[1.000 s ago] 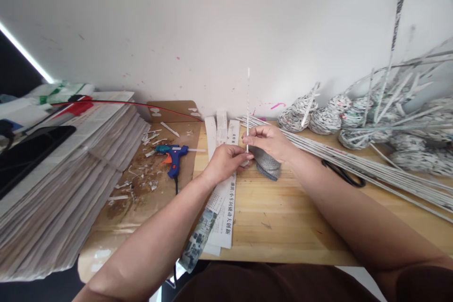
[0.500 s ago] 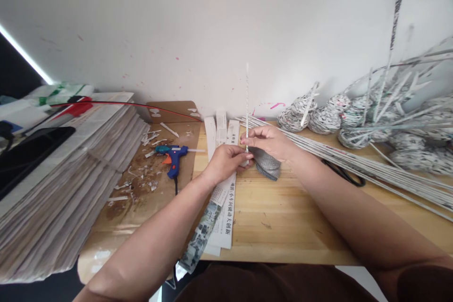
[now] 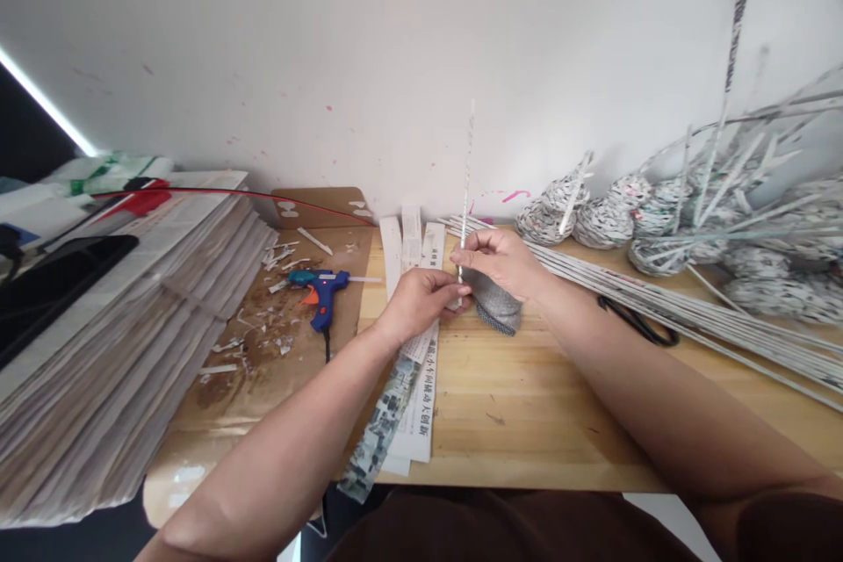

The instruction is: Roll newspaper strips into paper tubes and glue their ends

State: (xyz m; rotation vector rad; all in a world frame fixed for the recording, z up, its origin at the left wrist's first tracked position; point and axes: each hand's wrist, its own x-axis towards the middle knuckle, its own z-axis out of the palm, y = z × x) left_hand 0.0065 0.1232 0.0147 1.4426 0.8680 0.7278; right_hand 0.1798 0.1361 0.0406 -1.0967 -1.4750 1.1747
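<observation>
A thin, pale paper tube (image 3: 467,162) stands nearly upright, its top leaning slightly right. My left hand (image 3: 425,303) is closed around its lower end, thumb and fingers pinched together. Just above, my right hand (image 3: 497,262) pinches the same tube between thumb and fingers. From under my left hand a printed newspaper strip (image 3: 378,430) runs down toward the front edge of the table. Whether it joins the tube is hidden by the fingers. Below my right hand lies a grey woven piece of fabric (image 3: 497,306). Flat newspaper strips (image 3: 421,421) lie beneath my left hand.
To the left, a blue glue gun (image 3: 324,288) rests on brown cardboard (image 3: 256,404) among paper scraps. A tall newspaper stack (image 3: 132,351) stands beyond it. Long paper rods (image 3: 632,299) and woven paper shapes (image 3: 602,219) fill the right, with black scissor-like handles (image 3: 642,325) nearby.
The tube's top has tilted to the right and risen slightly. My right hand has shifted a little on it. The newspaper strip's lower end has swung slightly right and up.
</observation>
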